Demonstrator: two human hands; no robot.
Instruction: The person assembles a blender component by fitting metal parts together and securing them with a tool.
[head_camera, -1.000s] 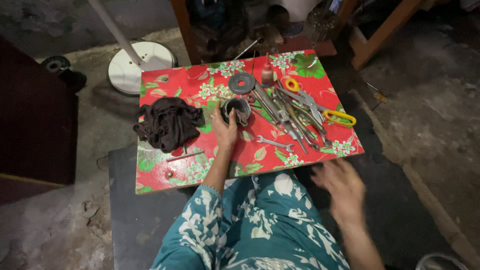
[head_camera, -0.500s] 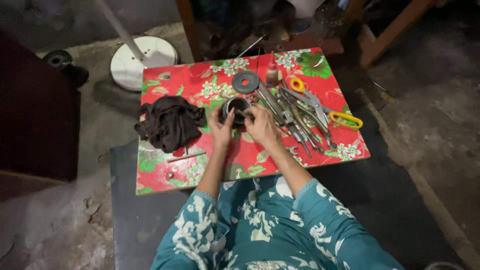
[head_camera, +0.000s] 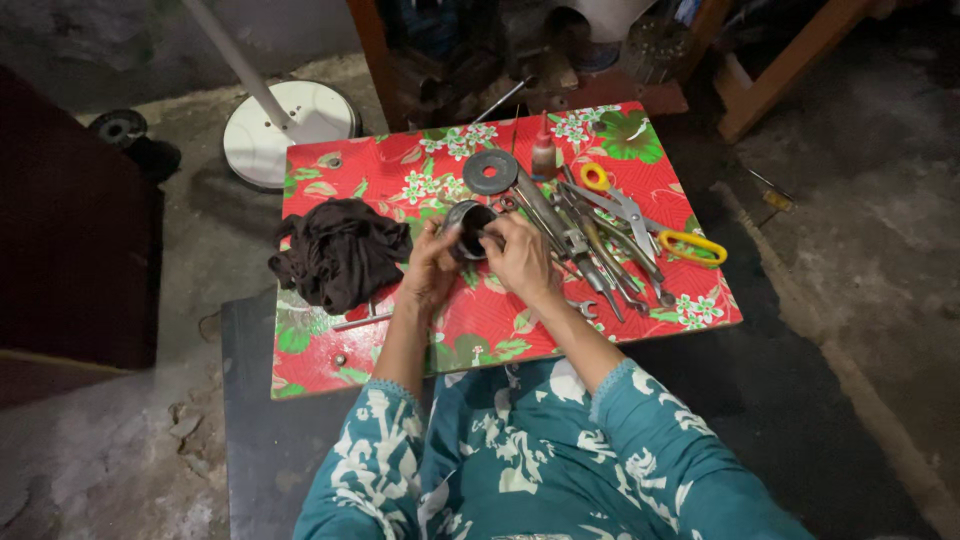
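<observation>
My left hand (head_camera: 432, 265) and my right hand (head_camera: 518, 258) meet over a low table covered in red floral cloth (head_camera: 400, 180). Both grip a dark round metal cylinder part (head_camera: 468, 228) with an open hollow end facing up. The left hand holds its left side; the right hand's fingers sit at its right rim. What lies under the hands is hidden.
A dark crumpled rag (head_camera: 338, 252) lies left of the hands. A flat metal washer (head_camera: 491, 172), a small red-capped bottle (head_camera: 544, 153), yellow-handled scissors (head_camera: 640, 215) and several wrenches (head_camera: 590, 250) lie to the right. A white fan base (head_camera: 288, 122) stands on the floor behind.
A second ago only my left hand held the part and my right hand hung low off the table. The right hand has come up and now grips the part too.
</observation>
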